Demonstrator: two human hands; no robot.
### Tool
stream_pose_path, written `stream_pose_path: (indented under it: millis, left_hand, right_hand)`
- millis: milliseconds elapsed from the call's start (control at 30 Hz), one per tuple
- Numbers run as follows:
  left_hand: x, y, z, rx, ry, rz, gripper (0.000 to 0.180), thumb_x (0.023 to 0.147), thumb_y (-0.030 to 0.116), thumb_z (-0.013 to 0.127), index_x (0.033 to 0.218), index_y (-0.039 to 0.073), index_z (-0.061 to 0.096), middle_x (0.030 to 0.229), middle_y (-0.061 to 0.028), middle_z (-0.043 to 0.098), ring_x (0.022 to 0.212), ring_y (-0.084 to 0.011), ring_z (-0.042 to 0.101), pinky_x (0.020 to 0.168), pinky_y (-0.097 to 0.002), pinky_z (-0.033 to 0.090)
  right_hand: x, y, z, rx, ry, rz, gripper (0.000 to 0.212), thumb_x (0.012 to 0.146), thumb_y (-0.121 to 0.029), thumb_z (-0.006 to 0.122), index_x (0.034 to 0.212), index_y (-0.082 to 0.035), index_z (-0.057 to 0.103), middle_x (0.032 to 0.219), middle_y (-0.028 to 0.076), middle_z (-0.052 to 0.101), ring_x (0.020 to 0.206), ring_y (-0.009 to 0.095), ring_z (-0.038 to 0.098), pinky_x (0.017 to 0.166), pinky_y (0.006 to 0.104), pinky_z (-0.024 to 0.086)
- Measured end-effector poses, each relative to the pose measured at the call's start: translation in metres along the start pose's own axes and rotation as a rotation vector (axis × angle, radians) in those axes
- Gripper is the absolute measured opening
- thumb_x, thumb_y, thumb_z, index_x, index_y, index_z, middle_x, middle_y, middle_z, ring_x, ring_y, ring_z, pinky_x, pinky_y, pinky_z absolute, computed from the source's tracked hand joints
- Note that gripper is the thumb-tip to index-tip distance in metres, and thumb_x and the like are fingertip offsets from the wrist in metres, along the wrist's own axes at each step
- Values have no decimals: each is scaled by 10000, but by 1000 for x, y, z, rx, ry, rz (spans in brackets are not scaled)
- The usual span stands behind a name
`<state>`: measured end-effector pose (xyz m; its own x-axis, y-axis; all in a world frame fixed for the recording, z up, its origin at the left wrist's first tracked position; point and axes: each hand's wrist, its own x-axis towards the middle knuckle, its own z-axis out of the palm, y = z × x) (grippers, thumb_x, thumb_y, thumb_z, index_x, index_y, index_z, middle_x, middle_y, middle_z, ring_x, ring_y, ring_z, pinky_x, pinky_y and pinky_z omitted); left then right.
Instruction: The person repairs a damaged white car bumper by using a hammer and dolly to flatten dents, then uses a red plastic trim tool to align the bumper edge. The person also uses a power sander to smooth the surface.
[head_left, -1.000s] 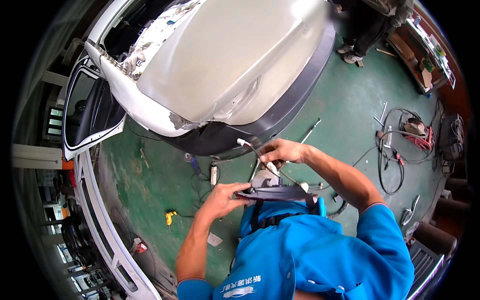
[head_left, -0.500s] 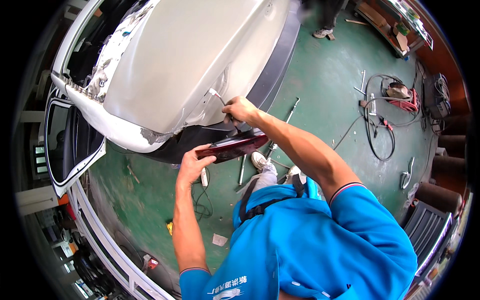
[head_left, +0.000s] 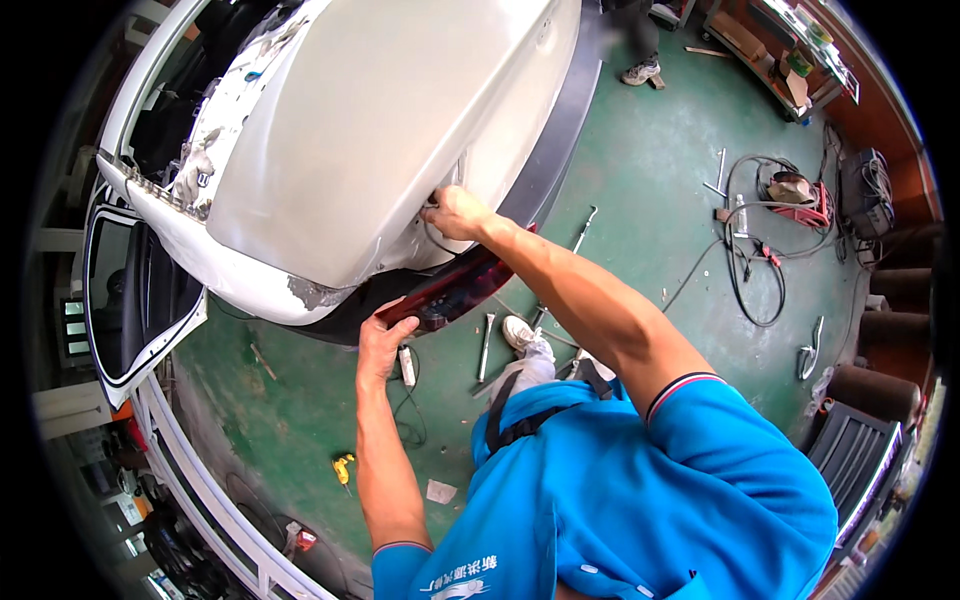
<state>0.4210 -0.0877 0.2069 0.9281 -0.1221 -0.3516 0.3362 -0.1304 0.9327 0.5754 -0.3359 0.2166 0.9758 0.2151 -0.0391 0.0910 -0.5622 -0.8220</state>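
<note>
A dark red tail light [head_left: 462, 293] is held away from the rear corner of a beige car body [head_left: 370, 110]. My left hand [head_left: 384, 343] is closed round its near left end, the thumb lying over the edge. My right hand [head_left: 460, 214] is up against the car's lamp recess, fingers pinched together. From beneath those fingers a thin wire [head_left: 431, 238] curves down towards the tail light. The white connector on the wire is hidden by the fingers. Below the recess, a dark bumper section [head_left: 375, 290] runs behind the lamp.
On the green floor lie a long metal rod [head_left: 585, 230], a metal bar [head_left: 487, 345], a yellow tool [head_left: 343, 468] and coiled cables [head_left: 738, 270]. A loaded cart [head_left: 790, 60] stands at the far right. Another person's shoe [head_left: 641, 73] shows at the back. An open car door [head_left: 150, 290] is at left.
My right hand has moved up and left to the car's recess, bringing the wire's connector against it. The tail light has tilted, its right end higher, still in my left hand.
</note>
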Motion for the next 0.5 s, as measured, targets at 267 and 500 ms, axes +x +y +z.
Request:
stream_pose_path:
  millis: [267, 500]
  left_hand:
    - [15, -11, -10, -105, 54, 30, 626, 860, 285, 841, 1323, -79, 630, 1183, -120, 720, 1039, -186, 671, 961, -325, 523]
    - [33, -8, 11, -141, 55, 69, 592, 859, 257, 835, 1322, -57, 642, 1208, -105, 712, 1072, -173, 655, 971, -323, 518]
  right_hand:
    - [-50, 69, -69, 506, 244, 392, 558, 992, -470, 616, 1255, 19, 681, 1165, 173, 729, 1123, 296, 677, 1009, 422, 519]
    - [-65, 71, -55, 1235, 51, 423, 696, 1054, -588, 452, 1343, 24, 616, 1247, 153, 692, 1220, 267, 619, 1081, 435, 453]
